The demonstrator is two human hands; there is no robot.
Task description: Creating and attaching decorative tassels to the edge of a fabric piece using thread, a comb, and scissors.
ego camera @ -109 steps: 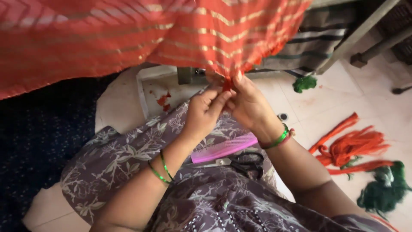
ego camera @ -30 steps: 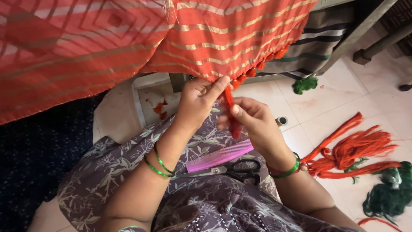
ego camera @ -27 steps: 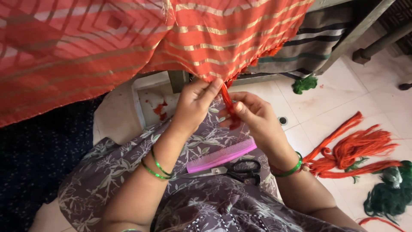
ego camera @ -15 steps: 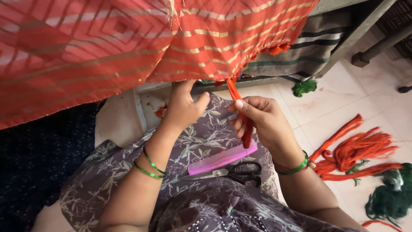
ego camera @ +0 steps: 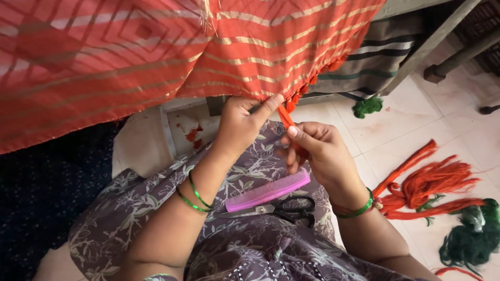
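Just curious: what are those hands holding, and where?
Left hand pinches the red cloth at its fringed edge; right hand grips the orange tassel partway down.

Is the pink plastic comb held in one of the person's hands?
No, the pink plastic comb lies on the person's lap beside the black-handled scissors, while both hands are up at the orange tassel.

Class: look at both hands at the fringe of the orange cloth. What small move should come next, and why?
Probably pull the orange thread bundle downward with the right hand: it pinches the strand, while the left hand holds the orange gold-striped cloth's edge.
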